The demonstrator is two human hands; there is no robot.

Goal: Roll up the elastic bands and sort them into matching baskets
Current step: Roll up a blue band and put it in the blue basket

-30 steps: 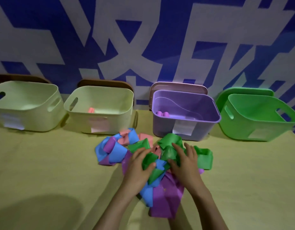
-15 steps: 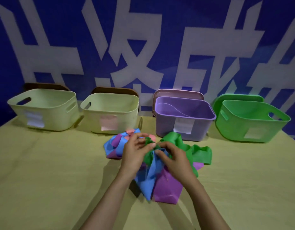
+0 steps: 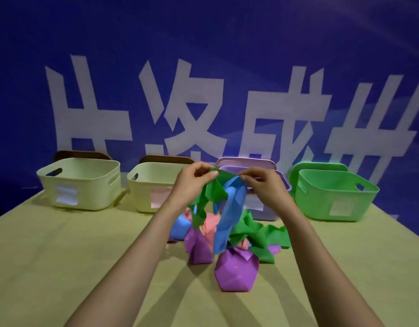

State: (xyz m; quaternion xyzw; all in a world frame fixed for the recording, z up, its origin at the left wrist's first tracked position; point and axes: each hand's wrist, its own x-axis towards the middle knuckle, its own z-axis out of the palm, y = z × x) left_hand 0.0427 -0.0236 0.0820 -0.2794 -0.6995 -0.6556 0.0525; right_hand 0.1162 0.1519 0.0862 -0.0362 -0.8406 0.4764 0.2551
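Left hand [image 3: 193, 185]: we see it raised, fingertips pinching one top corner of the green band [image 3: 212, 192].
Right hand [image 3: 266, 188]: level with the left, pinching the band's other end; we cannot tell whether the blue band [image 3: 229, 215] is in that pinch too.
Green band: stretched between both hands, its tail hanging below them towards the counter [image 3: 74, 256].
Handling: we judge it light, limp and stretchy, likely clingy; it will not hold a shape until rolled tight.
Where to hold: at one short end, both thumbs on the edge, so a roll can start.
In the way: the blue band loops over the green one just under the hands and trails down; we would shake it free first.
Pile [image 3: 236, 263]: purple, pink and more green bands lie tangled beneath the hands.
Baskets: green basket [image 3: 333, 192] right of the right hand, purple basket [image 3: 266, 214] behind it, two cream baskets [image 3: 86, 182] left of the left hand.
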